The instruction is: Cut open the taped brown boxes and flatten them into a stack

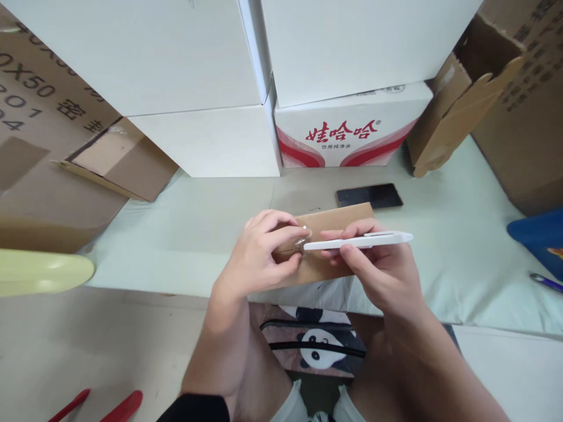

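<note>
My right hand (389,272) holds a slim white pen (385,239) with a clip, level, between thumb and fingers. Its left end points at my left hand (264,252), whose thumb and fingers are bent around a small piece of clear, shiny plastic (302,239). The pen's left end is right beside this plastic; whether they touch I cannot tell. Under both hands lies a flat brown piece of card or paper (347,217), partly covered by them. Just behind it is a black phone (369,196), lying flat.
White boxes (197,58) and a box with red lettering (347,132) stand at the back of the pale green surface (211,199). An open cardboard carton (457,105) stands at the right. A blue item (539,237) and a purple pen (545,282) lie at the right edge.
</note>
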Motion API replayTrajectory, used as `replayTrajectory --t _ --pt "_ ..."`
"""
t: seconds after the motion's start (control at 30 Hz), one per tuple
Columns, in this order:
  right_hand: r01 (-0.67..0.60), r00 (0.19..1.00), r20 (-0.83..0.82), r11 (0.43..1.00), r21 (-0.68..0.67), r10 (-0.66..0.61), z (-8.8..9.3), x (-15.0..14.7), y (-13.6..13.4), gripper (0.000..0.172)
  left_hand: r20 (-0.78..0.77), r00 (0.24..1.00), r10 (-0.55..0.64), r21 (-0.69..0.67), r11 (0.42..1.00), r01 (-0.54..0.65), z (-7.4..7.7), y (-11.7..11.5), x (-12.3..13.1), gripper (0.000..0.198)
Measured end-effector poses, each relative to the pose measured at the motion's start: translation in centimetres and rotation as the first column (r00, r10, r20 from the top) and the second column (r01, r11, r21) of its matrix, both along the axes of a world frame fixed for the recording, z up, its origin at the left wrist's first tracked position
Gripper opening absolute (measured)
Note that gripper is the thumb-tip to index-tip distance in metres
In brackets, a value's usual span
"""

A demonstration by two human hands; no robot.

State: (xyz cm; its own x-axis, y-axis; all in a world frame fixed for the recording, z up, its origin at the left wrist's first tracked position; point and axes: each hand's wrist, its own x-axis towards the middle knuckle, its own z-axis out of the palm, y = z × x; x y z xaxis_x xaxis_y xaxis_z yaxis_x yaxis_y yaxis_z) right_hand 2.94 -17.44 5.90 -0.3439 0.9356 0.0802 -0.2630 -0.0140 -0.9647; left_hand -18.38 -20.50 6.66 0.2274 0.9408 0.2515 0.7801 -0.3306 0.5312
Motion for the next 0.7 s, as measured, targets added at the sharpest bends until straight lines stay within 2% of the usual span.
replayTrajectory --t 0.27,0.5,0.7 --pt "0.005 0.999 0.041 1.0 -0.001 -0.005 0.09 -0.18 0.02 0.026 0.004 1.0 0.012 -0.002 1.0 -0.012 -0.08 0.06 0.03 0.031" --pt "0.027 0.99 0.134 0.999 0.047 -0.033 -0.07 -0.3 -0.08 0.012 -0.004 1.0 0.009 -0.007 1.0 -0.01 0.09 0.06 0.07 0.03" --pt "0.105 0.979 0.173 0.993 0.045 -0.111 -0.19 -0.4 -0.11 0.011 -0.002 1.0 0.015 -0.023 1.0 -0.015 0.1 0.12 0.01 0.03"
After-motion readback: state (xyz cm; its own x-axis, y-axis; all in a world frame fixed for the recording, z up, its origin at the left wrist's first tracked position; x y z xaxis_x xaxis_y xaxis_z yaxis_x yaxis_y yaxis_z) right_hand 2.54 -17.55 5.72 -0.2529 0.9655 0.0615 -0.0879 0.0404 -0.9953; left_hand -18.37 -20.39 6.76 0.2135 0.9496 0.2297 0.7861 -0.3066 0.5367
